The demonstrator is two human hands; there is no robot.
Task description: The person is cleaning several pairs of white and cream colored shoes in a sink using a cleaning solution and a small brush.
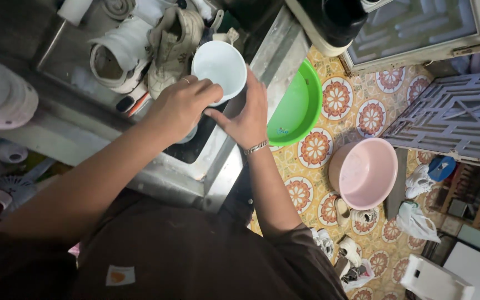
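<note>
- Both hands on a white plastic cup point(219, 66) over the steel sink point(195, 166): left hand point(181, 105) fingers clamped on the rim, right hand point(248, 114) fingers wrapped round the side, steadying.
- Pale sneakers point(145, 53) parked in the basin just beside, probably for washing.
- Green basin point(298, 105), pink basin point(365, 172) down on the tiled floor point(362, 119).

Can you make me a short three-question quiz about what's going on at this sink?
1. True or false: both hands are on the white cup.
2. Which basin leans against the sink side? A pink, B green, C blue.
3. What kind of things lie in the sink behind the cup?

Key:
1. True: the left hand and right hand both have a grip on it.
2. B: the green basin; the pink basin sits on the tiled floor.
3. Shoes.
</note>
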